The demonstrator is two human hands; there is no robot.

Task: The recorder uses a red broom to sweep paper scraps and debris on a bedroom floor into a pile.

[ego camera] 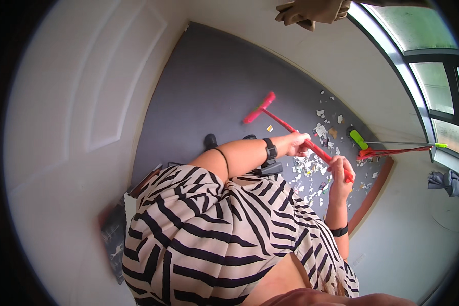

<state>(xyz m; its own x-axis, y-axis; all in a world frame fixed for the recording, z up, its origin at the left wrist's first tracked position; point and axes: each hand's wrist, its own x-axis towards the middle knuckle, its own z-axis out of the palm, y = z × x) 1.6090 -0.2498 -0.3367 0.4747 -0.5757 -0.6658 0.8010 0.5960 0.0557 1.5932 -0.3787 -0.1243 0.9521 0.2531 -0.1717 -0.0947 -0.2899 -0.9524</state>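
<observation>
Both of my hands are closed around the red handle of a broom (283, 123). My left hand (299, 144) grips the shaft about halfway along. Near the handle's end is my right hand (341, 172), its fingers wrapped round the shaft. The broom's pink head (259, 108) is on or just above the grey floor (214, 76), slightly blurred. A small white and yellow scrap (269, 129) lies close to the head. Many torn paper scraps (310, 168) are scattered on the floor to the right, beyond and below the handle.
A green-headed brush (358, 140) and a red broom or similar tool (371, 153) lean in the right corner. Walls bound the floor at left and right. Windows (436, 84) and a tied grey curtain (449, 183) are at the right; a brown curtain (313, 11) hangs at the top.
</observation>
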